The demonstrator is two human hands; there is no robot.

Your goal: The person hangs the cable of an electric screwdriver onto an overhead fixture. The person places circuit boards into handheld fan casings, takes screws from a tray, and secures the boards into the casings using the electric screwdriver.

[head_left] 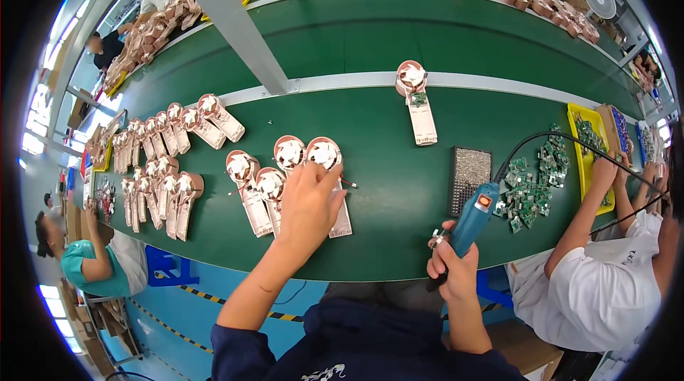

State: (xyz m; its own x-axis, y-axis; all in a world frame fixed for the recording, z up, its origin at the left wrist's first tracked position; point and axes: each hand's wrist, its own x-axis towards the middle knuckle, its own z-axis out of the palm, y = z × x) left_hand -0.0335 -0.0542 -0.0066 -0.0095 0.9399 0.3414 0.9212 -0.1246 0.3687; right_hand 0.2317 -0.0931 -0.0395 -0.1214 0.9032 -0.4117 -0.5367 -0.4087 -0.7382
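A smooth green counter (385, 242), edged on its far side by a pale metal rail (356, 82), spans a factory workplace. A person in a white shirt (595, 292) sits at its right end and another in a teal shirt (92, 267) at its left. Overlapping rows of pink handheld-fan housings (229, 124) fill the left side; a yellow plastic bin (578, 124) stands at the right.

At center, four more housings lie close together. The left hand (310, 203) is directly over the rightmost housing (323, 148), fingers bent down at its round head; whether they pinch it or only rest there cannot be told. The housing's long axis runs from that head, on the far side, to a flat handle toward the wearer. It lies forward and left of the right hand (459, 267), the farther one, which is wrapped around a teal, hard-cased electric screwdriver (476, 215).

Farther forward, a lone housing (422, 126) carries a green circuit board (418, 99). A dark rectangular tray (463, 204) of small silvery parts stands beside loose, square-cut boards (524, 196). Pale, star-shaped fan blades (411, 78) fill the round heads. At the right thumb and fingers is a tiny silvery piece (437, 238), too small to identify.
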